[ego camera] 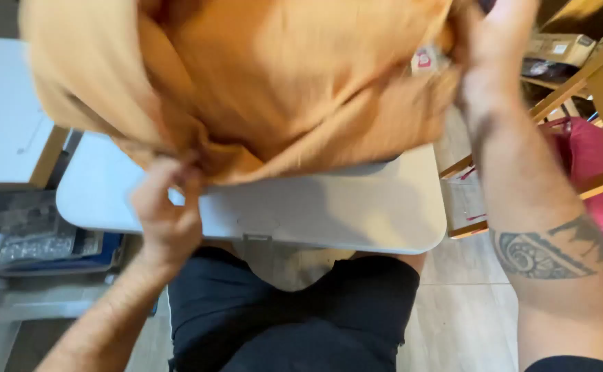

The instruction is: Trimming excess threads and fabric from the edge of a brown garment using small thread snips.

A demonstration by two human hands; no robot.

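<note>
An orange garment [260, 76] hangs bunched over a small white folding table [356, 213]. My left hand [167, 207] pinches the garment's lower edge near the table's front left. Up at the top right, my right hand [498, 48] grips the garment's upper part beside a small sewn-in label [423, 60]. The cloth is lifted off the table and blurred with motion. It hides most of the tabletop behind it.
A wooden shelf frame [577, 83] with cardboard boxes [559, 47] and pink fabric [590, 155] stands at the right. A white cabinet [5, 117] and plastic-wrapped items [33, 231] sit at the left. My dark shorts [294, 317] and tile floor [463, 317] are below.
</note>
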